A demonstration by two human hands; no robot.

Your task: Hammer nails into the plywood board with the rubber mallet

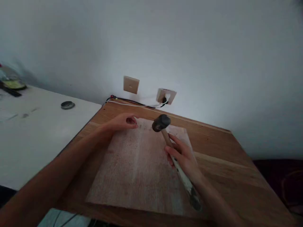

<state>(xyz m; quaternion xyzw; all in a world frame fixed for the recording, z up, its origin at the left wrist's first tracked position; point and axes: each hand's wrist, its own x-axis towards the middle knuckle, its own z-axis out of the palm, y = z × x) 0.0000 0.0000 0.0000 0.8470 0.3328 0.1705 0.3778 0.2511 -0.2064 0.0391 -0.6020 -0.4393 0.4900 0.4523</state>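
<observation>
A mallet with a dark head (161, 123) and a pale, worn handle slants over the board, its head toward the wall. My right hand (180, 153) is closed around the handle, partway down from the head. Beneath it lies a flat, light wooden board (134, 176) with small marks near its far edge. At the board's far left corner, my left hand (124, 122) has its thumb and fingers curled together in a pinch. Whatever sits between those fingertips, if anything, is too small to make out. The mallet head is to the right of my left hand, apart from it.
The board rests on a brown wooden table (217, 173) against a white wall. Cables (137, 104) run along the table's back edge to a wall socket (165, 96). A white table (47, 126) adjoins on the left, bearing a small round dark lid-like object (67, 105).
</observation>
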